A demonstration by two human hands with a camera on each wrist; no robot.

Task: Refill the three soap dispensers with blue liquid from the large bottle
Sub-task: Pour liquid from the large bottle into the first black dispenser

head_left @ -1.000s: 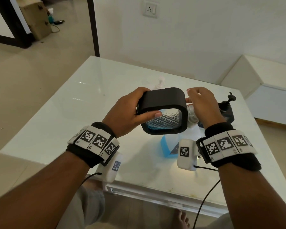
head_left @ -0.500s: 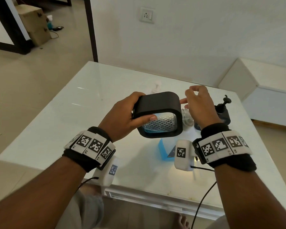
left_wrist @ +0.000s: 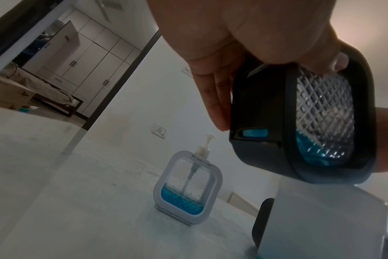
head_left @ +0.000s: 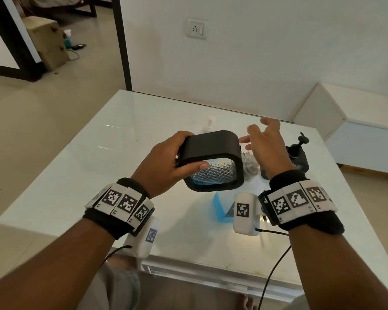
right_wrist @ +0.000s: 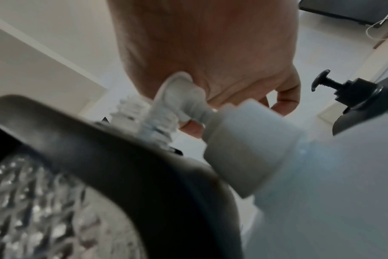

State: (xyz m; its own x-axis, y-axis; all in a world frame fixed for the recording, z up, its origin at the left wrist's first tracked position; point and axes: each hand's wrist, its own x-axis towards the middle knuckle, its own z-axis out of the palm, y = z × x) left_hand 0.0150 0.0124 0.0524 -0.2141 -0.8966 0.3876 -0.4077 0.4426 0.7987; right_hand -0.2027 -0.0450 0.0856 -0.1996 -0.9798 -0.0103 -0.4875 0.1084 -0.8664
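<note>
Home interior, bed (left_wrist: 49,91) and wardrobes (left_wrist: 86,57) through doorway, wall socket (head_left: 195,29), tiled floor (head_left: 43,113)

left hand (head_left: 164,166) raised over the table's near half, fingers and thumb curled round the black dispenser (head_left: 211,151) — thumb across its front. right hand (head_left: 266,146) just beside it, fingers spread loose — gripping nothing.

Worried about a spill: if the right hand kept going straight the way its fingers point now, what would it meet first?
Probably nothing nearby: the right hand points up and away over the white table toward the wall. The black dispenser lies left of that line, the dark pump bottle right. Depth is uncertain.
</note>
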